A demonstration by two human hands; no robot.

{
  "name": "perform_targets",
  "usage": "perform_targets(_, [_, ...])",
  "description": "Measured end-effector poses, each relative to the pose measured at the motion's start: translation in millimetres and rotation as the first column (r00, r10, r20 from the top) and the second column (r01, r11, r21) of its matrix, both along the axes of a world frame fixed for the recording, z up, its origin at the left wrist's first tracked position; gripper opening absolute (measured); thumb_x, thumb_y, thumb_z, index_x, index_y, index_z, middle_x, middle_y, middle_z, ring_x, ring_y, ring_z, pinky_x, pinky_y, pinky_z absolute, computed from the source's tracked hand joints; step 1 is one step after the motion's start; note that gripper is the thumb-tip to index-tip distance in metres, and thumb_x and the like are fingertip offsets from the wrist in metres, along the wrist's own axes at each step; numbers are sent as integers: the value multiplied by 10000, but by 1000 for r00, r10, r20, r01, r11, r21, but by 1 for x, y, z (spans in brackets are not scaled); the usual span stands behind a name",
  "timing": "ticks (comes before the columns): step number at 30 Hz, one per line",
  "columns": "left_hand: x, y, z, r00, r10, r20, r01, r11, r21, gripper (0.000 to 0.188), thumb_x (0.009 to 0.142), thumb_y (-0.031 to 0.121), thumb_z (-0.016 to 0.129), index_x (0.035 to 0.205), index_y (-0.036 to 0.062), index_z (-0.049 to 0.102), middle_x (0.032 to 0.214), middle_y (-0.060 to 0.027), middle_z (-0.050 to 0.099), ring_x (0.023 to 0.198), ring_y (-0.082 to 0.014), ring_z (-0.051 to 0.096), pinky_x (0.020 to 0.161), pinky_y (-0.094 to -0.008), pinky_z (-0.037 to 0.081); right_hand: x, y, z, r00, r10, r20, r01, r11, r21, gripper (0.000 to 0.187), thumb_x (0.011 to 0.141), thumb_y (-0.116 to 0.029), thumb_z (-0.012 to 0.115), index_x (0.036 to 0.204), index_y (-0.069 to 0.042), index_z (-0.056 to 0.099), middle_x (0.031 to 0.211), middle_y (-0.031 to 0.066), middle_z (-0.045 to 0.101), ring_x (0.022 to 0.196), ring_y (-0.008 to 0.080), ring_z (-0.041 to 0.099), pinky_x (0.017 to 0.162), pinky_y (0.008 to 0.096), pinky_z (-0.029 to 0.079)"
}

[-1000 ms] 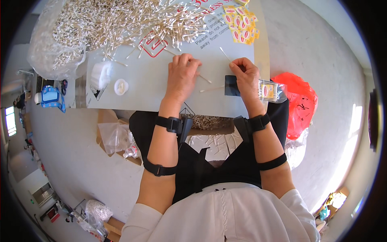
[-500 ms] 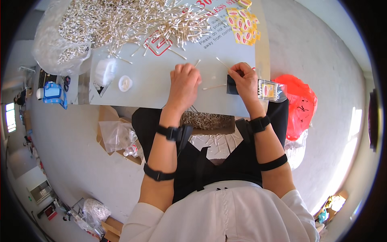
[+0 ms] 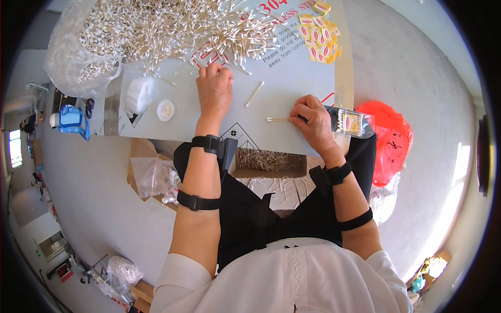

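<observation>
My left hand (image 3: 215,93) is at the near edge of the loose pile of cotton swabs (image 3: 172,31). Its fingers are curled down, and whatever they pinch is hidden. My right hand (image 3: 314,124) pinches cotton swabs (image 3: 276,119), whose white tips point left. Beside that hand, a clear packet of cotton swabs (image 3: 348,123) with a yellow label lies at the right edge of the sheet-covered table (image 3: 182,125). One single swab (image 3: 254,94) lies slanted between my hands.
Small yellow labels (image 3: 319,37) are heaped at the far right. A round white tub (image 3: 166,110) and a clear plastic bag (image 3: 57,57) are on the left. A red bag (image 3: 389,141) hangs at right; below the table edge stands a carton of swabs (image 3: 271,160).
My left hand has moved left and away from me to the swab pile. My right hand has come slightly nearer, and its swab now points straight left instead of away.
</observation>
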State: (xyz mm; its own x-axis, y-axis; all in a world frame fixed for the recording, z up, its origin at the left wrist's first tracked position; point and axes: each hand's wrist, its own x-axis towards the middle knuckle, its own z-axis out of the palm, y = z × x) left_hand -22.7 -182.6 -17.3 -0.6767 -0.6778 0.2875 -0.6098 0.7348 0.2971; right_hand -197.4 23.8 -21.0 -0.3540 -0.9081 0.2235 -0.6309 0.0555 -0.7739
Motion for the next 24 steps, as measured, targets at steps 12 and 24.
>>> perform_targets(12, [-31,5,-13,972,102,-210,-108,994,-16,531,722,40,762,1214,130,585,1187,-83,505,1132,-329,465,912,-473,408,6,1,-3,993,-67,-101,57,994,-91,162,691,-56,738,797,-74,617,890,46,588,851,272,580,721,387,492])
perform_targets(24, [-50,35,-12,992,33,-125,-23,997,79,372,753,146,750,1111,101,661,1021,-85,590,998,-297,521,873,-425,429,-19,-56,15,944,-245,221,248,969,17,251,770,-155,752,961,-31,647,947,115,630,834,294,605,745,392,507])
